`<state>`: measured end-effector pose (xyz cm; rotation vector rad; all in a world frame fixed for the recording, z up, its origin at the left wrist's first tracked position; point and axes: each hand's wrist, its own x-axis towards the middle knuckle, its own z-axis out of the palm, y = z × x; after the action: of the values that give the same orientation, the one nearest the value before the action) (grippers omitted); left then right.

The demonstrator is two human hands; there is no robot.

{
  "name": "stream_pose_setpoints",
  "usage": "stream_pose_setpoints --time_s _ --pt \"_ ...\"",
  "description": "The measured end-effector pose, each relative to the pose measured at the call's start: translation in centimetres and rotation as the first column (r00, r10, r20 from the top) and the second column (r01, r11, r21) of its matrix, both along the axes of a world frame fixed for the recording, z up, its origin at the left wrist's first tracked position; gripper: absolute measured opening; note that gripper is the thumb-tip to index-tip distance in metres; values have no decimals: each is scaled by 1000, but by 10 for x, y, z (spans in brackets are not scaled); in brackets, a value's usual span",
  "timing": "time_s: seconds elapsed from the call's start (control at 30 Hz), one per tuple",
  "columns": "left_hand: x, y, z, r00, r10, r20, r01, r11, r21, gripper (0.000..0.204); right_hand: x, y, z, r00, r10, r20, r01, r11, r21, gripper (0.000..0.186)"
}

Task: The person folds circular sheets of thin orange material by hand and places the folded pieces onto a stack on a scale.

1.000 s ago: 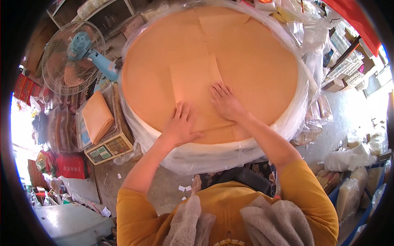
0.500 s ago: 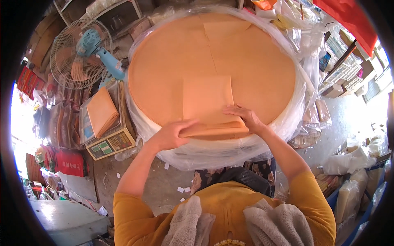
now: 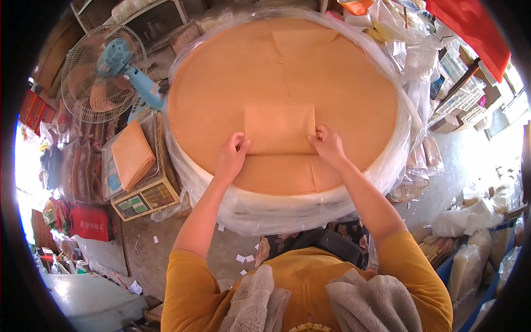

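Note:
A big round stack of thin orange-tan sheets [image 3: 221, 83] lies in front of me. On its near half rests a folded rectangle of the same sheet [image 3: 279, 127], its near edge a straight fold. My left hand [image 3: 231, 156] is closed at the rectangle's left edge, thumb and fingertips pinched together near the corner. At the opposite edge, my right hand [image 3: 327, 145] pinches with thumb against curled fingers. Further back, a loose flap of sheet [image 3: 304, 41] lies on the stack, and a crease line runs from it toward the rectangle.
Clear plastic film [image 3: 221, 205] wraps the stack's rim. To the left stands a scale [image 3: 145, 202] bearing a folded packet of sheets [image 3: 133, 155]; behind it is a blue fan [image 3: 116, 58]. Plastic bags [image 3: 412, 72] crowd the right side. Paper scraps [image 3: 240, 258] dot the floor.
Both hands have moved away from me, from the stack's near rim to the rectangle's sides. The thick folded near part has been turned over into a shorter, flatter rectangle.

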<state>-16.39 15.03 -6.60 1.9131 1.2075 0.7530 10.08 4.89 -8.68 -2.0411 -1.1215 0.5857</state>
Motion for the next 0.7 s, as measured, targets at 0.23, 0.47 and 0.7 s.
stream_pose_setpoints --time_s 0.23,0.47,0.7 --pt "39 -1 29 878 72 -473 154 893 423 51 7 15 3 1000 -8 26 10 994 -105 39" --pt "66 24 2 771 -110 -627 299 932 204 65 -9 43 31 737 248 629 -259 963 -76 62" --pt "66 24 -18 767 -101 -634 272 945 179 64 -16 67 -9 661 427 617 -321 904 -281 55"
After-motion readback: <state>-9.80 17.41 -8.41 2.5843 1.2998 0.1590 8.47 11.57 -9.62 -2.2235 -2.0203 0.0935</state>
